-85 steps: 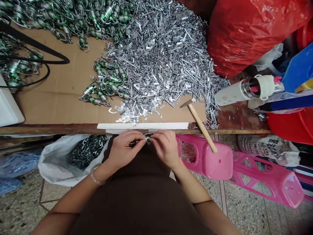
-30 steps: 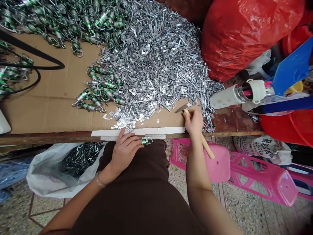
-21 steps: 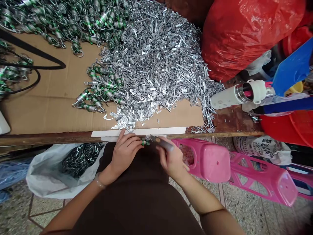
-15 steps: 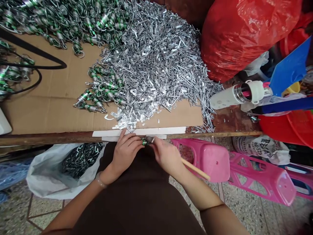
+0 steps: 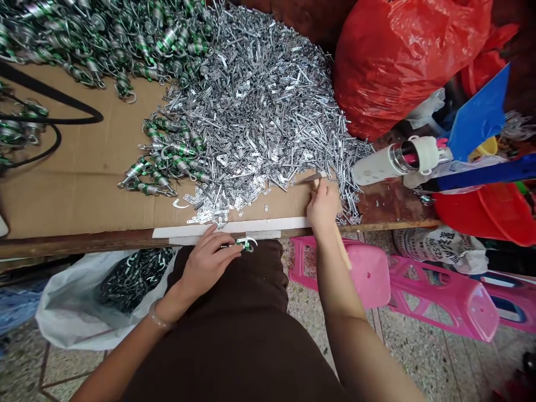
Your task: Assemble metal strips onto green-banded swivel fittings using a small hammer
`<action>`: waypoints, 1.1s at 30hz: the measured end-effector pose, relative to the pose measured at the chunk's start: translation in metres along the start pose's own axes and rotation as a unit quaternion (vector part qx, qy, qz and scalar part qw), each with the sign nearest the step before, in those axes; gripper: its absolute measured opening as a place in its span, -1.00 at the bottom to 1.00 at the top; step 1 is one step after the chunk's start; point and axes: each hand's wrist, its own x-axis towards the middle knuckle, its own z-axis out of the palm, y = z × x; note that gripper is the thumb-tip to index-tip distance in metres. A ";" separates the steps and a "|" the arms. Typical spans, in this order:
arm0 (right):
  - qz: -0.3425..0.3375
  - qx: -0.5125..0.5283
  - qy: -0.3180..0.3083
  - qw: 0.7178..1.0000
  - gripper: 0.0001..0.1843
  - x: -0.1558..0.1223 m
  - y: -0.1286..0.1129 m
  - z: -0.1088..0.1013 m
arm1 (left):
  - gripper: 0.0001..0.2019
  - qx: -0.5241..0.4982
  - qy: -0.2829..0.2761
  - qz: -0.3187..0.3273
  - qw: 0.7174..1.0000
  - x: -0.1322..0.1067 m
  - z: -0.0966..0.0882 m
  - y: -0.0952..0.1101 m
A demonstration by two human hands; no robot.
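Observation:
My left hand [image 5: 208, 263] rests at the table edge above my lap, its thumb and fingers pinching a small green-and-silver metal fitting [image 5: 246, 244]. The fitting has a curved hook sticking out of it. My right hand [image 5: 322, 209] grips a wooden-handled hammer [image 5: 337, 231] just below its head. The hammer's metal head [image 5: 313, 178] sits low over the cardboard sheet [image 5: 79, 167], at the edge of a large heap of silver metal strips [image 5: 251, 123]. The hammer's handle runs down past the table edge.
Green-banded fittings [image 5: 125, 39] lie heaped at the far left of the cardboard, beside a black cord [image 5: 50, 118]. A white sack [image 5: 71, 301] of dark parts stands at left. A red bag [image 5: 402, 61], white flask [image 5: 387, 166] and pink stool [image 5: 364, 273] crowd the right.
My right hand has carried the hammer away from the fitting, up and to the right, to the edge of the silver heap. My left hand still holds the fitting.

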 end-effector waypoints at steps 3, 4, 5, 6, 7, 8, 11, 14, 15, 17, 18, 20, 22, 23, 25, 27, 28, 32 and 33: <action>-0.008 -0.018 0.003 1.000 -0.51 0.011 -0.003 0.004 | -0.84 -0.014 -0.004 0.019 1.000 0.001 -0.006 0.001; -0.014 -0.011 0.011 1.000 -0.52 0.009 -0.010 0.003 | -0.83 -0.013 -0.004 0.018 1.000 0.001 -0.008 0.002; -0.031 0.003 0.015 0.999 -0.55 0.006 -0.019 0.001 | -0.83 -0.012 -0.002 0.015 1.000 0.001 -0.009 0.003; -0.059 0.026 0.009 0.998 -0.59 0.002 -0.029 -0.001 | -0.84 -0.012 -0.001 0.009 1.000 0.002 -0.010 0.005; -0.097 0.050 -0.009 0.994 -0.63 -0.002 -0.039 -0.002 | -0.85 -0.012 0.001 0.004 1.000 0.002 -0.011 0.006; -0.140 0.069 -0.040 0.987 -0.67 -0.005 -0.049 -0.003 | -0.86 -0.012 0.002 0.000 1.000 0.003 -0.012 0.008; -0.207 0.071 -0.127 0.967 -0.76 -0.011 -0.068 -0.007 | -0.88 -0.014 0.006 -0.003 1.000 0.005 -0.013 0.011; -0.198 0.119 -0.139 0.963 -0.82 -0.025 -0.073 -0.018 | -0.87 -0.012 0.015 -0.009 1.000 0.006 -0.012 0.012; -0.204 0.170 -0.144 0.953 -0.84 -0.033 -0.073 -0.024 | -0.86 -0.009 0.018 -0.015 1.000 0.005 -0.012 0.012; -0.231 0.283 -0.168 0.916 -0.87 -0.054 -0.074 -0.038 | -0.81 0.004 0.026 -0.024 0.999 0.005 -0.011 0.012; -0.249 0.321 -0.180 0.896 -0.89 -0.065 -0.075 -0.045 | -0.78 0.011 0.029 -0.025 0.999 0.005 -0.012 0.012; -0.284 0.357 -0.185 0.870 -0.90 -0.084 -0.078 -0.054 | -0.74 0.016 0.032 -0.016 0.999 0.007 -0.013 0.012; -0.319 0.371 -0.163 0.857 -0.89 -0.096 -0.080 -0.056 | -0.76 -0.002 0.022 -0.005 1.000 0.009 -0.016 0.014; -0.335 0.381 -0.150 0.848 -0.89 -0.098 -0.080 -0.056 | -0.79 -0.019 0.014 -0.002 1.000 0.011 -0.018 0.015; -0.349 0.412 -0.137 0.830 -0.91 -0.100 -0.077 -0.051 | -0.84 -0.060 0.006 -0.016 0.998 0.014 -0.021 0.017; -0.313 0.440 -0.135 0.831 -0.93 -0.100 -0.074 -0.046 | -0.89 -0.106 0.014 -0.060 0.993 0.016 -0.022 0.020; -0.282 0.443 -0.133 0.841 -0.88 -0.100 -0.072 -0.043 | -0.91 -0.126 0.024 -0.092 0.987 0.017 -0.022 0.022; -0.209 0.383 -0.079 0.896 -0.89 -0.111 -0.074 -0.035 | -0.97 -0.166 0.051 -0.210 0.962 0.018 -0.017 0.026; -0.212 0.363 -0.047 0.906 -0.88 -0.114 -0.076 -0.034 | -0.96 -0.163 0.053 -0.225 0.959 0.018 -0.015 0.026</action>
